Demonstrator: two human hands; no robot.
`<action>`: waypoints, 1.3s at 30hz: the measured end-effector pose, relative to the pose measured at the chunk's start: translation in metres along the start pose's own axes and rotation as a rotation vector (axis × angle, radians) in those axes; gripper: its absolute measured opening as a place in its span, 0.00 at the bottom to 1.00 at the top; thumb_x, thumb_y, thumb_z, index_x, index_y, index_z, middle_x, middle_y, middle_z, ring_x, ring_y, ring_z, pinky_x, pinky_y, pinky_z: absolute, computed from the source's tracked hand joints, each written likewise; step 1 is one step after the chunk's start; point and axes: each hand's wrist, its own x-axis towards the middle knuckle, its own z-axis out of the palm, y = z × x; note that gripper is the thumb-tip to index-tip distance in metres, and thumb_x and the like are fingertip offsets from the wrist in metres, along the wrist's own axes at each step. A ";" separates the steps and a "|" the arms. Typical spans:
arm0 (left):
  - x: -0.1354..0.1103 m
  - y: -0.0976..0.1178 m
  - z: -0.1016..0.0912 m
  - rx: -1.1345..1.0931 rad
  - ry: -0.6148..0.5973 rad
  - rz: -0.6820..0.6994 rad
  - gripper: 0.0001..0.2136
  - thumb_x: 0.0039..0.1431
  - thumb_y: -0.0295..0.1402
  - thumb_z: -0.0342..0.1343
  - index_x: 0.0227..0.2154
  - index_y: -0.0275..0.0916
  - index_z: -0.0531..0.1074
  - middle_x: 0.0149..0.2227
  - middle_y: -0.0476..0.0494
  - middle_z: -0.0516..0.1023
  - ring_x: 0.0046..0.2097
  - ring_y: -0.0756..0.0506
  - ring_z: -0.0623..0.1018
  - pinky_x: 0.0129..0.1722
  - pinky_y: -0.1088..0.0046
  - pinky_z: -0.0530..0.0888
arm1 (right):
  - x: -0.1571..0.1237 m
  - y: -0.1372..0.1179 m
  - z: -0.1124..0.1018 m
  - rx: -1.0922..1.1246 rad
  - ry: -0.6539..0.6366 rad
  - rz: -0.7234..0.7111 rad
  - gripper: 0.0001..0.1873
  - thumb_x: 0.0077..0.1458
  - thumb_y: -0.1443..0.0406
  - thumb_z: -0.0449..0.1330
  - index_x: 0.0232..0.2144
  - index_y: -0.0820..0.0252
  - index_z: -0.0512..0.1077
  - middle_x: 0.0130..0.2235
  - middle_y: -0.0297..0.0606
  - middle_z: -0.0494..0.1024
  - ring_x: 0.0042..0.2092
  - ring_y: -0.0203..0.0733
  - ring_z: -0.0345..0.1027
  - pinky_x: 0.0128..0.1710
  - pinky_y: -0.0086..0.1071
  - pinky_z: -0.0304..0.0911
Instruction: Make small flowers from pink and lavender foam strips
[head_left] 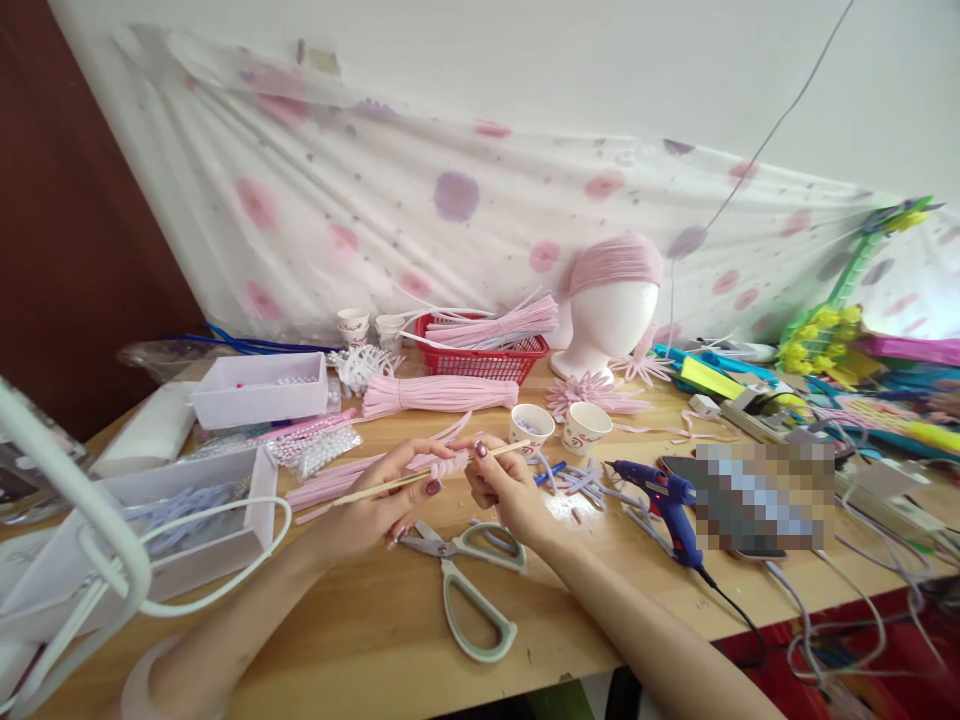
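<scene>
A thin wooden stick (pixel 367 491) runs slantwise between my two hands above the table. Pink pipe cleaner (pixel 450 465) is coiled round the stick between my fingers. My left hand (pixel 397 490) grips the stick from the left, its thumb and forefinger close to the coil. With thumb and fingers pinched together, my right hand (pixel 506 492) holds the stick near its right end, at the coil's edge. Scissors (pixel 469 585) with pale handles lie spread apart on the table just below my hands. Loose pink pipe cleaners (pixel 330 484) lie behind my left hand.
A blue glue gun (pixel 664 500) lies right of cut pipe cleaner pieces (pixel 581 482). Paper cups (pixel 587 428), a pink bundle (pixel 439 394), a red basket (pixel 487 362) and a foam head (pixel 611 315) stand behind. White trays (pixel 259 510) and a white cable (pixel 225 607) lie left.
</scene>
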 end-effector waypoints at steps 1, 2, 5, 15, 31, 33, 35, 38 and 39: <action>0.000 0.000 0.000 0.006 -0.019 -0.006 0.21 0.63 0.47 0.52 0.53 0.40 0.64 0.15 0.61 0.58 0.17 0.53 0.60 0.20 0.78 0.60 | 0.000 0.000 0.000 0.001 0.000 -0.003 0.24 0.54 0.46 0.60 0.38 0.61 0.71 0.20 0.22 0.48 0.20 0.28 0.37 0.17 0.25 0.35; 0.000 0.000 0.000 0.014 -0.031 -0.012 0.21 0.63 0.47 0.52 0.54 0.40 0.64 0.15 0.61 0.58 0.17 0.53 0.60 0.20 0.78 0.60 | 0.000 0.000 0.000 0.002 -0.002 -0.007 0.24 0.54 0.46 0.60 0.40 0.61 0.71 0.20 0.21 0.47 0.20 0.28 0.37 0.17 0.25 0.35; 0.000 0.001 0.001 0.040 -0.033 -0.027 0.23 0.63 0.48 0.51 0.55 0.39 0.63 0.15 0.61 0.58 0.17 0.53 0.60 0.21 0.78 0.61 | -0.001 -0.001 0.000 0.011 -0.018 -0.013 0.25 0.55 0.47 0.60 0.45 0.59 0.70 0.20 0.21 0.47 0.20 0.29 0.36 0.17 0.25 0.35; 0.000 0.002 0.001 0.034 -0.058 -0.034 0.23 0.65 0.46 0.49 0.56 0.37 0.64 0.15 0.60 0.59 0.18 0.53 0.61 0.22 0.76 0.61 | 0.001 -0.001 0.000 0.002 -0.013 0.044 0.23 0.53 0.45 0.61 0.31 0.58 0.64 0.20 0.21 0.50 0.19 0.27 0.36 0.17 0.24 0.35; 0.006 -0.005 0.002 0.006 0.152 -0.048 0.21 0.60 0.47 0.54 0.47 0.36 0.71 0.12 0.60 0.59 0.16 0.52 0.60 0.19 0.77 0.61 | -0.009 -0.003 0.003 -0.471 -0.173 -0.132 0.23 0.64 0.48 0.48 0.27 0.59 0.61 0.22 0.27 0.57 0.24 0.32 0.49 0.25 0.29 0.47; 0.006 -0.007 0.001 -0.018 0.122 -0.046 0.22 0.59 0.47 0.55 0.48 0.35 0.72 0.12 0.60 0.59 0.16 0.52 0.61 0.21 0.76 0.63 | -0.010 -0.004 0.002 -0.437 -0.194 -0.113 0.24 0.63 0.47 0.49 0.27 0.59 0.62 0.21 0.27 0.56 0.24 0.32 0.48 0.25 0.29 0.46; 0.007 -0.010 -0.001 -0.063 0.086 -0.058 0.22 0.59 0.47 0.55 0.48 0.33 0.73 0.12 0.60 0.59 0.16 0.52 0.61 0.22 0.75 0.64 | -0.009 -0.002 0.001 -0.369 -0.222 -0.054 0.25 0.61 0.45 0.51 0.27 0.59 0.62 0.20 0.26 0.56 0.23 0.31 0.47 0.23 0.28 0.44; 0.008 -0.016 -0.004 -0.119 0.070 -0.071 0.20 0.60 0.46 0.55 0.44 0.33 0.76 0.11 0.59 0.58 0.15 0.53 0.59 0.22 0.75 0.64 | -0.005 0.004 0.001 -0.180 -0.212 0.113 0.28 0.58 0.42 0.52 0.23 0.59 0.62 0.16 0.23 0.51 0.19 0.29 0.41 0.20 0.28 0.39; 0.008 -0.018 -0.005 -0.125 0.073 -0.072 0.19 0.60 0.46 0.55 0.41 0.33 0.77 0.11 0.59 0.58 0.15 0.54 0.58 0.22 0.75 0.63 | -0.003 0.006 0.002 -0.088 -0.198 0.181 0.29 0.57 0.41 0.51 0.21 0.59 0.61 0.15 0.22 0.50 0.18 0.29 0.40 0.20 0.28 0.40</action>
